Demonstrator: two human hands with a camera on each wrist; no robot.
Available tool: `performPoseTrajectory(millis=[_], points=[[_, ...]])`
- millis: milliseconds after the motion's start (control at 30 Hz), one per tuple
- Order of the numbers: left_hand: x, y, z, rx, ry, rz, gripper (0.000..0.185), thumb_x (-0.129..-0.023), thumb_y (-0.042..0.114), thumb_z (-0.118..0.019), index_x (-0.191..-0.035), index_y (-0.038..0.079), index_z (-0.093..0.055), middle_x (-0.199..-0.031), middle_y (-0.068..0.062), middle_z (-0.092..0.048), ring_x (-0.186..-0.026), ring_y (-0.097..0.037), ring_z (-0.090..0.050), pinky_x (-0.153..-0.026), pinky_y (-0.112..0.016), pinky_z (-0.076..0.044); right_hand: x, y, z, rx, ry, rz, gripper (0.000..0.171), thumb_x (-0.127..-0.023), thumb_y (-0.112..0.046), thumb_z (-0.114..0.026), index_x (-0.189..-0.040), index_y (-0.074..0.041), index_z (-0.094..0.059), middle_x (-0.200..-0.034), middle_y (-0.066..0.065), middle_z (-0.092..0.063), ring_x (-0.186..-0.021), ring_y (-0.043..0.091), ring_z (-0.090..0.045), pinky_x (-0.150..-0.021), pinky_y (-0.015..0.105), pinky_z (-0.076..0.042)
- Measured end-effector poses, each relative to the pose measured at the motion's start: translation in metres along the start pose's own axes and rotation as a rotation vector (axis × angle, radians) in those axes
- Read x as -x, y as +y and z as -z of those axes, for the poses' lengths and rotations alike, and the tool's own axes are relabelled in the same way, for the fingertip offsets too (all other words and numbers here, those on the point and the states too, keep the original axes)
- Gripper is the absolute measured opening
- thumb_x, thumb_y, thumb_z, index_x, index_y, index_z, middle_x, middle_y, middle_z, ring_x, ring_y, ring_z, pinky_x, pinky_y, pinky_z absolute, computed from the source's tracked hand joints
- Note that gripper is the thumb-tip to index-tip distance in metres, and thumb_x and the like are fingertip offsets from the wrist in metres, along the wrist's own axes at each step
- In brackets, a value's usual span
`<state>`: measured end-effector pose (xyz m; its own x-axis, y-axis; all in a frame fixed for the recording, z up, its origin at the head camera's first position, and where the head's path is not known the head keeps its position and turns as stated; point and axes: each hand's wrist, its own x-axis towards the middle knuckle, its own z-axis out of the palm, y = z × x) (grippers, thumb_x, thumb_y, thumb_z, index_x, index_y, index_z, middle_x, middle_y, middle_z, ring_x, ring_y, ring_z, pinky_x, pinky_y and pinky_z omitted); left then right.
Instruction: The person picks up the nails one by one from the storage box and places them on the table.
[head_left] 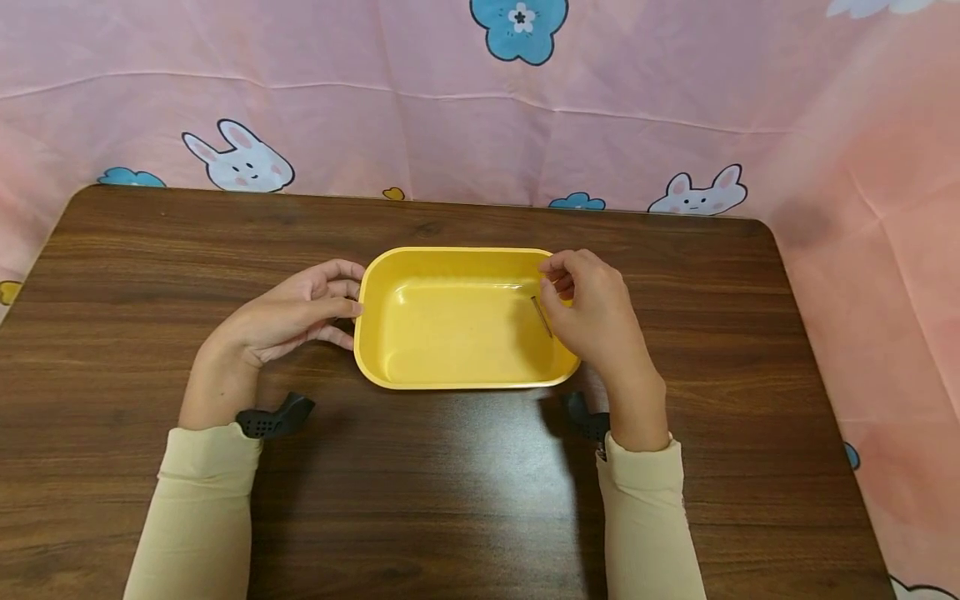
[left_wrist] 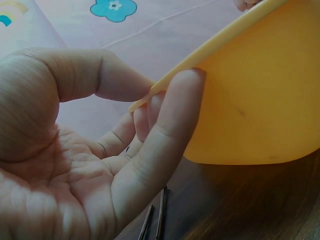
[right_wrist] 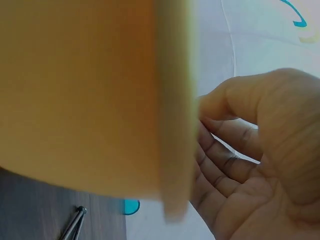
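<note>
A yellow rectangular tray (head_left: 457,367) sits in the middle of the dark wooden table (head_left: 450,500). My left hand (head_left: 300,312) is at its left end, pinching the rim (left_wrist: 210,42) between the thumb (left_wrist: 100,75) above and the fingers (left_wrist: 170,130) against the outer wall. My right hand (head_left: 592,312) is at the right end, fingers curled over the rim (right_wrist: 175,125). A thin metal pin (head_left: 540,315) shows just inside the tray by the right thumb; I cannot tell whether it is held. Two thin dark metal rods (left_wrist: 156,220) lie on the table under my left hand.
A pink cloth with rabbits and blue flowers (head_left: 480,100) hangs behind and to the right of the table. Thin metal rods (right_wrist: 74,225) lie on the wood beside the tray's right wall. Black wrist mounts (head_left: 273,417) sit below both wrists.
</note>
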<state>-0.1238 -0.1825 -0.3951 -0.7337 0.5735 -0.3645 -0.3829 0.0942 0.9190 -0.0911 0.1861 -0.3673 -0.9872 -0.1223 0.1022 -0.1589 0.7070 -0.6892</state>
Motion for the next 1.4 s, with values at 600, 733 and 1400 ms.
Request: performPoseTrajectory(millis=[600, 733, 1400], points=[[0.000, 0.003, 0.001, -0.020, 0.014, 0.022, 0.040, -0.105, 0.003, -0.059, -0.139, 0.003, -0.038, -0.116, -0.011, -0.068, -0.091, -0.021, -0.075, -0.077, -0.038, -0.069, -0.001, -0.016, -0.024, 0.230, -0.095, 0.000, 0.028, -0.098, -0.012, -0.066, -0.121, 0.004, -0.071, -0.118, 0.021, -0.072, -0.091, 0.036, -0.070, -0.089, 0.052, -0.062], [0.000, 0.004, 0.000, -0.021, 0.015, 0.026, 0.040, -0.104, 0.003, -0.059, -0.139, 0.003, -0.037, -0.116, -0.011, -0.068, -0.091, -0.020, -0.075, -0.077, -0.038, -0.069, 0.001, -0.017, -0.029, 0.309, -0.093, -0.010, 0.028, -0.098, -0.012, -0.067, -0.121, 0.004, -0.072, -0.120, 0.023, -0.071, -0.088, 0.043, -0.072, -0.086, 0.054, -0.063], [0.000, 0.004, 0.001, -0.012, 0.013, 0.028, 0.040, -0.104, 0.003, -0.059, -0.139, 0.003, -0.038, -0.115, -0.011, -0.068, -0.090, -0.020, -0.075, -0.076, -0.037, -0.069, 0.002, -0.023, -0.038, 0.392, -0.135, -0.046, 0.017, -0.096, -0.011, -0.068, -0.104, 0.004, -0.069, -0.096, 0.022, -0.070, -0.079, 0.037, -0.066, -0.071, 0.050, -0.057]])
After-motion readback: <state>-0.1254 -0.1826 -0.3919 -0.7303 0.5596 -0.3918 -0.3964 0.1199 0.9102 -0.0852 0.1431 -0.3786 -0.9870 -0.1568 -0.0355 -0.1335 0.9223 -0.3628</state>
